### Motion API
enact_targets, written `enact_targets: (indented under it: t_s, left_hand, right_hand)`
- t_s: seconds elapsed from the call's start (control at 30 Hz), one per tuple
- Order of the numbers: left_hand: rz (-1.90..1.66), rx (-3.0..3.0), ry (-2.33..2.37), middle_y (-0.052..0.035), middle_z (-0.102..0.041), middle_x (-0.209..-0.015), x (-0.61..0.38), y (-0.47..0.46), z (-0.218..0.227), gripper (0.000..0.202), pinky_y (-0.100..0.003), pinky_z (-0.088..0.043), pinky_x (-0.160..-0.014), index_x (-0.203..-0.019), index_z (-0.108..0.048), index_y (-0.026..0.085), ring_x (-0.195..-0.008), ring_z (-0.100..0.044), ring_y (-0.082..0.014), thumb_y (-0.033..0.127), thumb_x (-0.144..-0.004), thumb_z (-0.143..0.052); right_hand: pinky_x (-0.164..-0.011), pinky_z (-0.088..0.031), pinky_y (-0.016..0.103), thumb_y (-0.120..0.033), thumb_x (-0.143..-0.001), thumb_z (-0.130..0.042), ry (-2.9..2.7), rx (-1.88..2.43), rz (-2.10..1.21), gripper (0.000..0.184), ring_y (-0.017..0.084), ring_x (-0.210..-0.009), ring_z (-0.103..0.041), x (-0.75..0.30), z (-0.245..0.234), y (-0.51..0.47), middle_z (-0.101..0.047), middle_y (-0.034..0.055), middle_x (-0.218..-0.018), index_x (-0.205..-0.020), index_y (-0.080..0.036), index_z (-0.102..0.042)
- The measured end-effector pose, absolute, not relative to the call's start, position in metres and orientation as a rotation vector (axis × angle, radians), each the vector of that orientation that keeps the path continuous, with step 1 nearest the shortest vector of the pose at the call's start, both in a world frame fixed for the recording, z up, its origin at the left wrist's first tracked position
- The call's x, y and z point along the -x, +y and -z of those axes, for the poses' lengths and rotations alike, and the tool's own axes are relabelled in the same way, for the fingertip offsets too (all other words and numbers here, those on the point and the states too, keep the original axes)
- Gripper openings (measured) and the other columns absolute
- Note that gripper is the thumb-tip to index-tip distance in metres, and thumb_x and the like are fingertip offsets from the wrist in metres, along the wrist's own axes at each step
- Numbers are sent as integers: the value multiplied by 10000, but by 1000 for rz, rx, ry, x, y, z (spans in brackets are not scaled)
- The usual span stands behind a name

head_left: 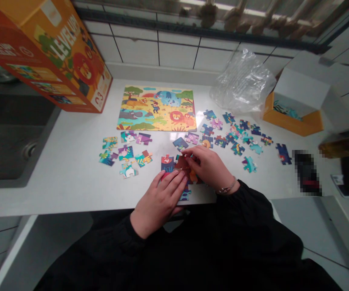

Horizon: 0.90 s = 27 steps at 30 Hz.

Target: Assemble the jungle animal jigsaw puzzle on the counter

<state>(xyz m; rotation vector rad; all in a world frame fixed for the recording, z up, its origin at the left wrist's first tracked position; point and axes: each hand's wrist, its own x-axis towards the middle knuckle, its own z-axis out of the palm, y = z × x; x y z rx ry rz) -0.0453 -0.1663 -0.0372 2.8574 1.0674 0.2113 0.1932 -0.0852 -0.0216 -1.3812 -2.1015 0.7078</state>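
My right hand (206, 165) pinches a reddish-brown jigsaw piece (182, 163) between its fingertips, just above a small cluster of pieces. My left hand (159, 202) lies beside it, fingers resting over that cluster, and hides part of it. A blue puzzle piece (167, 163) shows just past my left fingertips. Farther up the counter lies a colourful animal jigsaw picture (157, 109) with a lion and a hippo. Loose pieces form one group (125, 151) to the left and another (235, 137) to the right.
A large orange puzzle box (68, 56) stands at the back left, above a dark sink (10, 145) set in the white counter (71, 178). A crumpled plastic bag (242, 83) and an open orange box tray (292, 109) sit at the back right, with a pixelated object (307, 171) nearby.
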Motion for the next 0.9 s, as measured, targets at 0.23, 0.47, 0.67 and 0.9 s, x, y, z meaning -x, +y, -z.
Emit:
enact_targets:
  t_s: [0.23, 0.47, 0.67, 0.9]
  left_hand:
    - [-202, -2848, 1069, -159, -457, -1776, 46, -167, 39, 790, -548, -331, -1331, -1711, -455, 146, -1623, -429, -337, 538, -1059, -670]
    - [-189, -2848, 1065, -159, -438, -1787, 46, -167, 39, 818, -554, -322, -1338, -1718, -441, 147, -1623, -426, -343, 549, -1048, -685]
    - [-212, -2851, 1068, -153, -450, -1781, 45, -167, 38, 816, -554, -318, -1339, -1711, -447, 118, -1617, -429, -335, 540, -1054, -684]
    - [-214, -2832, 1082, -161, -440, -1785, 46, -168, 37, 832, -550, -308, -1351, -1730, -417, 126, -1635, -414, -339, 529, -1054, -688]
  right_hand:
    - [-995, -583, 381, -133, -1036, -645, -2143, 1372, -696, 279, 234, -1060, -748, -193, 25, -80, -796, 88, -1194, -1242, -247, -794]
    - [-1007, -584, 391, -94, -1041, -607, -2201, 1323, -683, 327, 241, -1087, -731, -193, 28, -77, -775, 95, -1180, -1251, -245, -808]
    - [-997, -587, 384, -56, -1027, -576, -2235, 1283, -698, 364, 230, -1072, -719, -192, 28, -78, -751, 92, -1163, -1216, -245, -824]
    - [-996, -583, 390, -53, -1020, -557, -2251, 1249, -651, 382, 235, -1069, -698, -189, 31, -81, -726, 100, -1159, -1221, -241, -821]
